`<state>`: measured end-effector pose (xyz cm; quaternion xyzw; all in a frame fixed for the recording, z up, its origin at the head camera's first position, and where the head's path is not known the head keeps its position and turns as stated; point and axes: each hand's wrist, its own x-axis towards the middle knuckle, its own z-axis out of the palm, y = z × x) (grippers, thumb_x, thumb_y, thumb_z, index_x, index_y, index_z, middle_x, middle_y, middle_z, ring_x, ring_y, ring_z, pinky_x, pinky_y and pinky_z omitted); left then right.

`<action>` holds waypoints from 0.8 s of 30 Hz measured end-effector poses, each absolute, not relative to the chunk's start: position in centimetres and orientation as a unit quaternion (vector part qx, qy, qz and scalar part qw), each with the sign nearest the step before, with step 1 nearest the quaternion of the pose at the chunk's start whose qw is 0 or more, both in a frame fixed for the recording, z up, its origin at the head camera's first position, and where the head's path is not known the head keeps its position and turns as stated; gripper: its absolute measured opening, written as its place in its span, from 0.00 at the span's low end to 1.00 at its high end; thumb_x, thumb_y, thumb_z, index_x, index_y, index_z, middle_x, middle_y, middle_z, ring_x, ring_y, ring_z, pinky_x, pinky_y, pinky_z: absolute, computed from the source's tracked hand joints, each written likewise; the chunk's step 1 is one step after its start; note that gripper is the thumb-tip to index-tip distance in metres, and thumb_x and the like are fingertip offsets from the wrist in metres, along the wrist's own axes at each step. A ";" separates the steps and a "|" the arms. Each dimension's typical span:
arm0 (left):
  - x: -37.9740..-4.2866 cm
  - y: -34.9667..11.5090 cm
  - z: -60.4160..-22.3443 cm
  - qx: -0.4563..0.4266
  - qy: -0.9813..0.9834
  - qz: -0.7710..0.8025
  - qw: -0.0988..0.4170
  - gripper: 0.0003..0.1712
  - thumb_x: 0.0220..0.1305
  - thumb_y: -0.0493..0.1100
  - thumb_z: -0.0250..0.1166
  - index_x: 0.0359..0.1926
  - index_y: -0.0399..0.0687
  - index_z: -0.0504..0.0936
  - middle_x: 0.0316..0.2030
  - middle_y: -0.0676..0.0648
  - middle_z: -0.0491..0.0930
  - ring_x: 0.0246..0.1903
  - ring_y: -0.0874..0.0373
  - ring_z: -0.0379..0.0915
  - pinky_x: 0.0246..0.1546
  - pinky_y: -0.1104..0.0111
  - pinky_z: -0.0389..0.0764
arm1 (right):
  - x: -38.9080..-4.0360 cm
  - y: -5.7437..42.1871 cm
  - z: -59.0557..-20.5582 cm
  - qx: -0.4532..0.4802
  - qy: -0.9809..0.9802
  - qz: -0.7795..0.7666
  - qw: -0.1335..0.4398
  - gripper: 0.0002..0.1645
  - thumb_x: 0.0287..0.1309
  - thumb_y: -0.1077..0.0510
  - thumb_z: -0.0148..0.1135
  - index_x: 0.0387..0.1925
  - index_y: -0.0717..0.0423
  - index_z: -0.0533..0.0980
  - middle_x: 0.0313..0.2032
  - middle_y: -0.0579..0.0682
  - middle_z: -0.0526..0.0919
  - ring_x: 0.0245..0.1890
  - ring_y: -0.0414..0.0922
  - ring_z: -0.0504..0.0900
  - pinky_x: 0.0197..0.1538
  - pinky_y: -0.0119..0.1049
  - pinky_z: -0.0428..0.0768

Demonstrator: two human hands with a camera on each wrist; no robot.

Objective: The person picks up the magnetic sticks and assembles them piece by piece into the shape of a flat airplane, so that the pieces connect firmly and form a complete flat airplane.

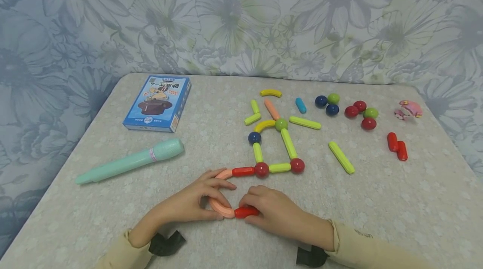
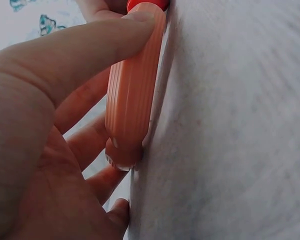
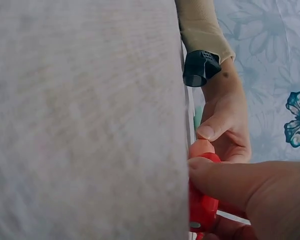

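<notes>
The left hand (image 1: 200,200), fingers partly curled, grips the peach curved stick (image 1: 220,209), whose near end meets the red stick (image 1: 245,212) pinched by the right hand (image 1: 273,210), all well inside the side edges of the table (image 1: 407,210). Beyond the right hand, a narrow strip of cloth separates it from the ball-and-stick frame (image 1: 288,144), while a wider stretch runs to the right edge. The mint pen (image 1: 130,162) lies left, near the left edge.
</notes>
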<state>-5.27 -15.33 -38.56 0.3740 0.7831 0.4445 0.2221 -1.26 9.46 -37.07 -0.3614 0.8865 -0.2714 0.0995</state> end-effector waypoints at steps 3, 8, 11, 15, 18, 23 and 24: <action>-5.3 -15.4 -38.6 0.374 0.782 0.447 0.222 0.13 0.49 0.45 0.74 0.38 0.66 0.86 0.55 0.58 0.73 0.66 0.55 0.44 0.59 0.45 0.50 | -1.4 9.6 -37.0 -0.357 0.883 -0.284 0.110 0.11 0.52 0.56 0.69 0.39 0.49 0.80 0.33 0.35 0.75 0.33 0.33 0.71 0.37 0.26 0.72; -5.4 -15.5 -38.6 0.377 0.778 0.451 0.223 0.13 0.49 0.47 0.74 0.38 0.65 0.86 0.55 0.57 0.73 0.66 0.55 0.45 0.59 0.46 0.52 | -1.9 10.4 -37.0 -0.317 0.862 -0.370 0.139 0.11 0.53 0.62 0.67 0.36 0.47 0.75 0.30 0.35 0.75 0.29 0.34 0.72 0.34 0.28 0.73; -5.4 -15.5 -38.5 0.374 0.777 0.453 0.227 0.13 0.49 0.47 0.74 0.38 0.65 0.86 0.55 0.57 0.73 0.66 0.55 0.45 0.59 0.46 0.52 | -2.1 11.0 -37.2 -0.277 0.834 -0.447 0.169 0.14 0.52 0.64 0.67 0.35 0.46 0.73 0.30 0.36 0.77 0.27 0.36 0.74 0.32 0.29 0.74; -5.4 -15.5 -38.5 0.370 0.776 0.456 0.231 0.13 0.50 0.48 0.74 0.39 0.65 0.86 0.55 0.57 0.74 0.66 0.56 0.44 0.59 0.45 0.51 | -1.8 11.2 -37.8 -0.215 0.780 -0.542 0.229 0.13 0.52 0.66 0.68 0.36 0.51 0.73 0.35 0.42 0.79 0.28 0.37 0.78 0.33 0.30 0.77; -5.4 -15.6 -38.5 0.368 0.775 0.459 0.232 0.13 0.50 0.47 0.74 0.39 0.65 0.86 0.54 0.57 0.74 0.66 0.55 0.45 0.59 0.45 0.50 | -1.5 11.0 -38.4 -0.181 0.737 -0.599 0.257 0.12 0.52 0.68 0.66 0.37 0.57 0.73 0.37 0.49 0.78 0.32 0.41 0.79 0.36 0.31 0.78; -5.4 -15.6 -38.5 0.363 0.775 0.462 0.233 0.13 0.49 0.47 0.74 0.39 0.65 0.86 0.54 0.57 0.74 0.66 0.55 0.44 0.59 0.44 0.51 | -1.3 10.4 -38.8 -0.157 0.699 -0.643 0.271 0.12 0.52 0.70 0.65 0.38 0.63 0.71 0.38 0.54 0.77 0.35 0.44 0.80 0.38 0.32 0.78; -5.4 -15.5 -38.5 0.363 0.775 0.462 0.232 0.13 0.49 0.47 0.74 0.39 0.65 0.86 0.54 0.57 0.74 0.66 0.55 0.44 0.59 0.44 0.50 | -1.2 10.3 -38.8 -0.154 0.696 -0.646 0.273 0.12 0.52 0.70 0.65 0.38 0.63 0.71 0.38 0.54 0.77 0.36 0.45 0.80 0.39 0.33 0.78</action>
